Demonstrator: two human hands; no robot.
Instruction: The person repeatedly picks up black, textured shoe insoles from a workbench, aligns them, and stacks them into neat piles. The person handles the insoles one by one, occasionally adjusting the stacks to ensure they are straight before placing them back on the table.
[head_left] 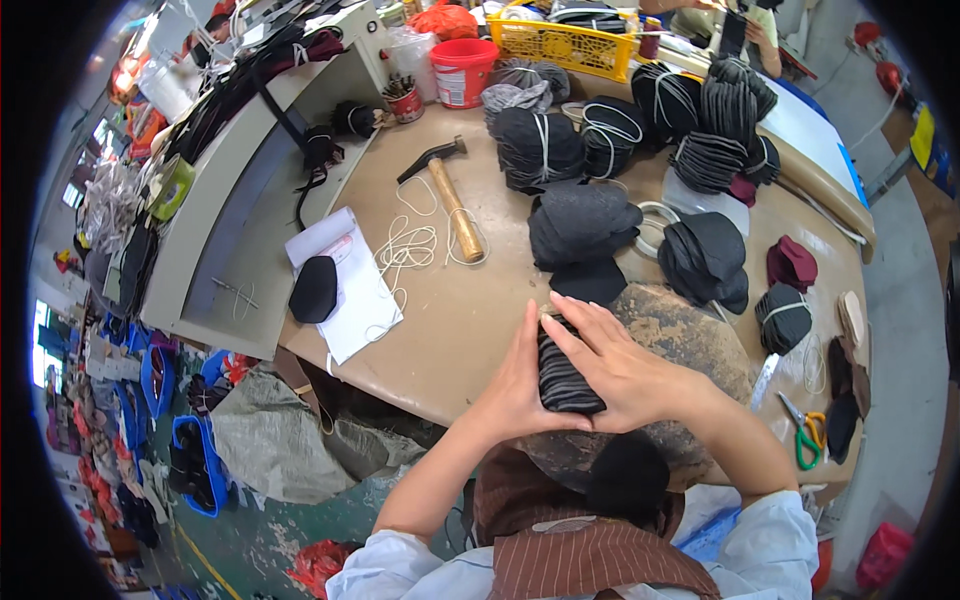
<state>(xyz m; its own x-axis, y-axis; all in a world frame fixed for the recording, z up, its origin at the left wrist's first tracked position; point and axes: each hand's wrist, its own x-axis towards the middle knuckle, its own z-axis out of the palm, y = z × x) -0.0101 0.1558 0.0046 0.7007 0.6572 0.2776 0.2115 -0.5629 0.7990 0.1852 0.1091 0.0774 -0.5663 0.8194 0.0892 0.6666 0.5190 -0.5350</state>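
Note:
Between my two palms is a stack of black fabric pieces [566,378], its layered edges facing up toward me. My left hand [510,388] presses the stack's left side, and my right hand [632,372] wraps the right side, with the fingertips meeting at the far end. Beneath them lies a round, worn, blotchy block [690,335] at the table's near edge. One dark rounded piece [628,472] lies close below my right wrist. Just beyond my fingertips sits a pile of dark grey pieces [580,225], with another loose pile [703,262] to its right.
A hammer [455,205] and loose white cord [408,247] lie left of centre, near a paper pad [360,310] bearing a black piece. Scissors [806,432] rest at the right. Tied black bundles [540,150], a red bucket [463,75] and a yellow crate [560,45] stand farther back.

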